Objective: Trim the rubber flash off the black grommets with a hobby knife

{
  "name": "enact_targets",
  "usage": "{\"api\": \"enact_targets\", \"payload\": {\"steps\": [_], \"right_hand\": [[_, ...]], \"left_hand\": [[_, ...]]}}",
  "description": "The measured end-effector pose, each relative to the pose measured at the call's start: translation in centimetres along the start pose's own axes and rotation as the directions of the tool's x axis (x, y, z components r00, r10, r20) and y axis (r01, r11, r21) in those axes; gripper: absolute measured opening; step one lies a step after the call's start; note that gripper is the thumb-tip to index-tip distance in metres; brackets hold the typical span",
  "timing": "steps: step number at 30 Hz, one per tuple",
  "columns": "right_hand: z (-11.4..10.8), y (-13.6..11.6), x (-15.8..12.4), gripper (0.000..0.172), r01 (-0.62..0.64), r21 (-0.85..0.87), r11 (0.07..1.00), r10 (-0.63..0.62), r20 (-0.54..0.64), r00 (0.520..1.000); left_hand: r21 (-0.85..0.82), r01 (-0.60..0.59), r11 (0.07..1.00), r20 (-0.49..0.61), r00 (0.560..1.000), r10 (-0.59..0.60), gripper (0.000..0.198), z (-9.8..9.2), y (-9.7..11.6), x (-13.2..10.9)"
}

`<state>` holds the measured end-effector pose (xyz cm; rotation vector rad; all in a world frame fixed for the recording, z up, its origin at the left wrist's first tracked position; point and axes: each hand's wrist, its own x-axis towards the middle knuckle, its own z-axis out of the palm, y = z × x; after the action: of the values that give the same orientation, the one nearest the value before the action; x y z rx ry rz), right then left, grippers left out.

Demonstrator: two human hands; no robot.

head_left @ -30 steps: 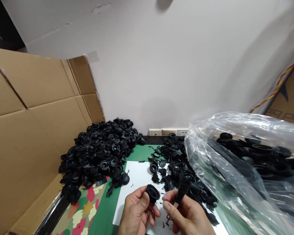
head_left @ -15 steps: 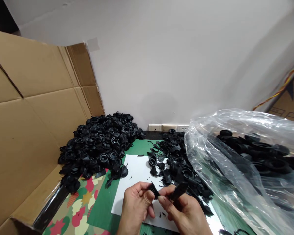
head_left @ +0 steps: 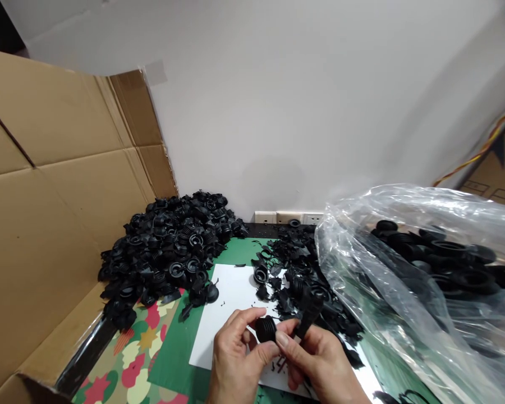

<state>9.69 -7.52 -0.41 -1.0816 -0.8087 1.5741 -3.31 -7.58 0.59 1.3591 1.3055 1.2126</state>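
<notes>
Between the thumb and fingers of my left hand (head_left: pixel 239 350) is a small black ribbed rubber boot (head_left: pixel 266 329), its ridges turned toward the right. My right hand (head_left: pixel 315 359) is closed around a slim black-handled tool (head_left: pixel 309 315) that slants up and away; its working end is mostly hidden. The right thumb and forefinger also touch the boot's right side. Both hands are above a white sheet (head_left: pixel 206 336), where small black scraps are scattered. One loose ribbed ring (head_left: pixel 261 275) lies farther back on the sheet.
A tall heap of black rubber parts (head_left: pixel 168 241) stands at the left beside a cardboard box (head_left: pixel 67 185). Trimmed black scraps (head_left: pixel 294 252) spread behind and right of my hands. A clear plastic bag (head_left: pixel 345 264) with larger black parts fills the right. Wall sockets (head_left: pixel 289 217) are behind.
The boot has been turned so its ridged side shows more fully. My left fingers have opened wider around it, and the tool in my right hand stands more upright.
</notes>
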Motion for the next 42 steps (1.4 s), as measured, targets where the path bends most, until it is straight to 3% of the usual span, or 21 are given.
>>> {"api": "enact_targets", "payload": {"steps": [4, 7, 11, 15, 18, 22, 28, 36, 39, 42], "right_hand": [[0.1, 0.0, 0.0, 0.044, 0.029, -0.013, 1.000, -0.029, 0.001, 1.000], [0.1, 0.0, 0.0, 0.043, 0.005, 0.020, 1.000, -0.005, 0.013, 1.000], [0.0, -0.2, -0.1, 0.043, -0.095, 0.132, 0.987, 0.092, 0.029, 0.995], [0.1, -0.5, -0.1, 0.039, -0.139, 0.197, 0.971, 0.126, 0.074, 0.989], [0.2, -0.6, -0.2, 0.037, -0.143, 0.209, 0.967, 0.125, 0.095, 0.988], [0.1, -0.4, -0.1, 0.038, -0.133, 0.189, 0.973, 0.120, 0.083, 0.989], [0.1, -0.2, 0.0, 0.041, -0.143, 0.200, 0.969, 0.130, 0.079, 0.988], [0.6, 0.5, 0.3, 0.041, -0.133, 0.164, 0.977, 0.110, 0.144, 0.984], [0.1, -0.1, 0.1, 0.042, -0.050, 0.038, 0.998, 0.047, 0.083, 0.995], [-0.8, -1.4, -0.5, 0.044, 0.154, -0.129, 0.980, -0.163, -0.068, 0.984]], "left_hand": [[0.013, -0.044, 0.999, 0.004, 0.999, 0.044, 0.027, 0.0, 0.3, 0.0], [-0.085, -0.045, 0.995, -0.022, 0.999, 0.043, 0.024, 0.1, 0.6, 0.2], [-0.239, 0.049, 0.970, -0.039, 0.997, -0.060, 0.021, 0.2, 0.5, 0.5], [-0.254, 0.170, 0.952, -0.026, 0.983, -0.182, 0.018, 0.1, 0.2, 0.6], [-0.274, 0.176, 0.945, -0.015, 0.982, -0.188, 0.018, 0.1, -0.2, 0.6], [-0.270, 0.124, 0.955, -0.003, 0.991, -0.130, 0.020, 0.0, -0.3, 0.4], [-0.113, -0.097, 0.989, 0.048, 0.994, 0.103, 0.012, 0.0, 0.0, 0.2], [0.077, -0.182, 0.980, -0.036, 0.982, 0.185, 0.013, 0.1, 0.0, 0.2], [0.123, -0.191, 0.974, -0.050, 0.979, 0.198, 0.014, 0.1, 0.2, 0.3], [0.147, -0.191, 0.971, -0.041, 0.979, 0.199, 0.014, 0.0, 0.2, 0.3]]}}
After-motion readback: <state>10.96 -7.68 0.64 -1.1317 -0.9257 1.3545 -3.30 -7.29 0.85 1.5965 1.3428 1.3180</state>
